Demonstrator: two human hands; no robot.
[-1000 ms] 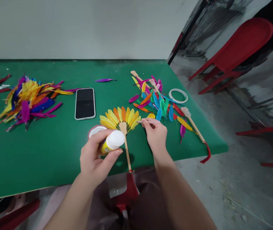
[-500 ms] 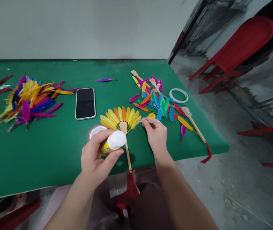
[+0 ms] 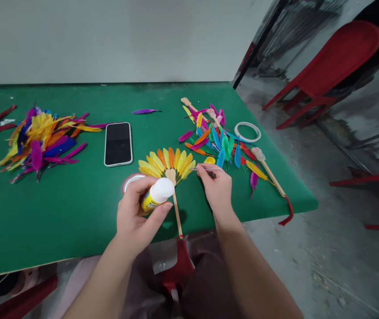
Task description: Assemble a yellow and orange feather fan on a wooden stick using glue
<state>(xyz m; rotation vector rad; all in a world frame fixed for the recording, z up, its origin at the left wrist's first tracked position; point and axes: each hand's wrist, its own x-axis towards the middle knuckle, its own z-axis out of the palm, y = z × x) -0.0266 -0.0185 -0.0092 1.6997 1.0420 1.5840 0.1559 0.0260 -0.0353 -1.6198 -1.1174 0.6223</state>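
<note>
My left hand (image 3: 138, 212) is wrapped round a small glue bottle (image 3: 158, 195) with a yellow label and a white top, held tilted above the table. Just beyond it lies a feather fan (image 3: 156, 161), its yellow and orange feathers spread from a wooden head on a thin handle (image 3: 177, 215). My right hand (image 3: 216, 184) pinches a thin pair of tweezers (image 3: 205, 168), whose tip is at the fan's rightmost yellow feather. A round lid or dish with a red rim (image 3: 130, 180) is partly hidden behind my left hand.
On the green table (image 3: 59, 212) lie a phone (image 3: 119, 144), a heap of coloured feathers (image 3: 48, 141) and more loose feathers (image 3: 217, 139). A tape roll (image 3: 247, 132) and a wooden handle with a red tassel (image 3: 271, 175) are at the right. A red chair (image 3: 338, 62) stands beyond.
My left hand has shifted slightly right, with the glue bottle a little more upright. My right hand and the tweezers stay almost still at the fan's right edge.
</note>
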